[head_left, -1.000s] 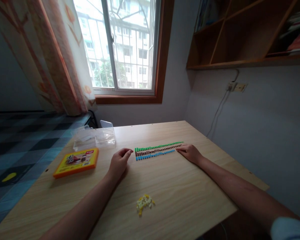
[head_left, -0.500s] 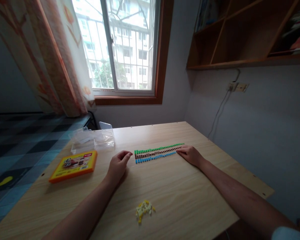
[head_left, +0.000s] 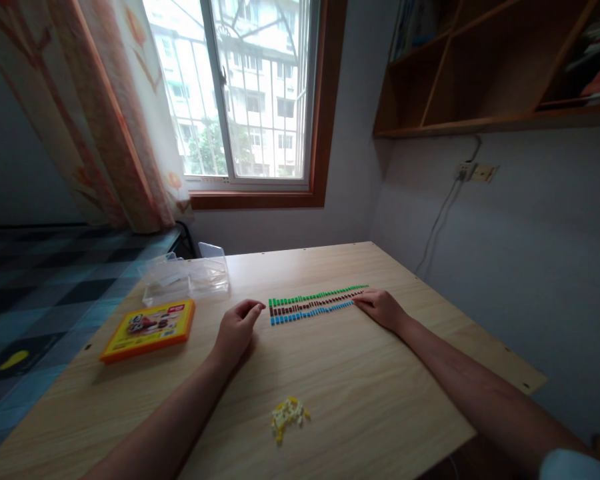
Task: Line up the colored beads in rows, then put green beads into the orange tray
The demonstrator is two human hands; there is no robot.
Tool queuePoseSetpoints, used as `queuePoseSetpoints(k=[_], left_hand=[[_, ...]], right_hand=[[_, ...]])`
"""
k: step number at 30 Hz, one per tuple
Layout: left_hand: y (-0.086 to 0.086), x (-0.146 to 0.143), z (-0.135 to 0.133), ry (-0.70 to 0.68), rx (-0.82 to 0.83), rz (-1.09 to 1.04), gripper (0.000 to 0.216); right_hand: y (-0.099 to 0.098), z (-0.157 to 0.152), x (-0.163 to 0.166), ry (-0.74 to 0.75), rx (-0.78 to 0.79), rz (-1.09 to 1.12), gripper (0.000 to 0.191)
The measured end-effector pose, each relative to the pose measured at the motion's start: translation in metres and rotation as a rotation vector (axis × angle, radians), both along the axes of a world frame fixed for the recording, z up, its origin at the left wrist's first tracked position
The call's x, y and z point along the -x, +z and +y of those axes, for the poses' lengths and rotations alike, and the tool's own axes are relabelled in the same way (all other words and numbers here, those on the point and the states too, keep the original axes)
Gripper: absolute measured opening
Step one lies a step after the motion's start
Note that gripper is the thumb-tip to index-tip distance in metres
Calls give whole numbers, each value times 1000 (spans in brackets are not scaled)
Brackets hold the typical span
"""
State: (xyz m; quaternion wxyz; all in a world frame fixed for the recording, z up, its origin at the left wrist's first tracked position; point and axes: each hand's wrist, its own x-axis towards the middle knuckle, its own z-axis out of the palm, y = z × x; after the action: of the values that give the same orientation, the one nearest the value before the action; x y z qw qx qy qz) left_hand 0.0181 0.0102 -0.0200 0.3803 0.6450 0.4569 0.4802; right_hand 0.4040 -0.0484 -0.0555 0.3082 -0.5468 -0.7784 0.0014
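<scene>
Three rows of tiny pieces lie side by side on the wooden table [head_left: 360,393]: a green row [head_left: 317,295], a brown row [head_left: 313,304] and a blue row [head_left: 310,312]. My left hand [head_left: 236,328] rests on the table at the rows' left end, fingers curled loosely, holding nothing that I can see. At the rows' right end lies my right hand [head_left: 381,308], its fingertips touching the ends of the rows, fingers together and flat. A small heap of yellow and white pieces [head_left: 287,417] sits nearer to me.
A yellow and orange box [head_left: 150,328] lies at the table's left. Behind it stands a clear plastic container [head_left: 187,279]. A window and curtain are at the back, a wooden shelf [head_left: 485,73] on the right wall, and a checked bed cover at the left.
Both hands stay at the ends of the rows. Only the camera has shifted slightly.
</scene>
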Motion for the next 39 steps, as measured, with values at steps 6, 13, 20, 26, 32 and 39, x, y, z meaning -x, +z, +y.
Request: queuePoseSetpoints(k=[6, 13, 20, 26, 32, 39], left_hand=[[0, 0, 0, 1, -3, 6, 30], [-1, 0, 0, 3, -4, 10, 30], [-3, 0, 2, -4, -10, 12, 31], [-1, 0, 0, 0, -9, 15, 29], [0, 0, -1, 1, -6, 21, 30], [-1, 0, 0, -8, 2, 17, 29]], right_hand=[[1, 0, 1, 0, 2, -13, 24], [2, 0, 3, -22, -2, -22, 22], [-1, 2, 2, -50, 6, -54, 20], [-1, 2, 2, -53, 9, -70, 19], [-1, 2, 2, -52, 5, -77, 20], [-3, 3, 1, -58, -5, -68, 18]])
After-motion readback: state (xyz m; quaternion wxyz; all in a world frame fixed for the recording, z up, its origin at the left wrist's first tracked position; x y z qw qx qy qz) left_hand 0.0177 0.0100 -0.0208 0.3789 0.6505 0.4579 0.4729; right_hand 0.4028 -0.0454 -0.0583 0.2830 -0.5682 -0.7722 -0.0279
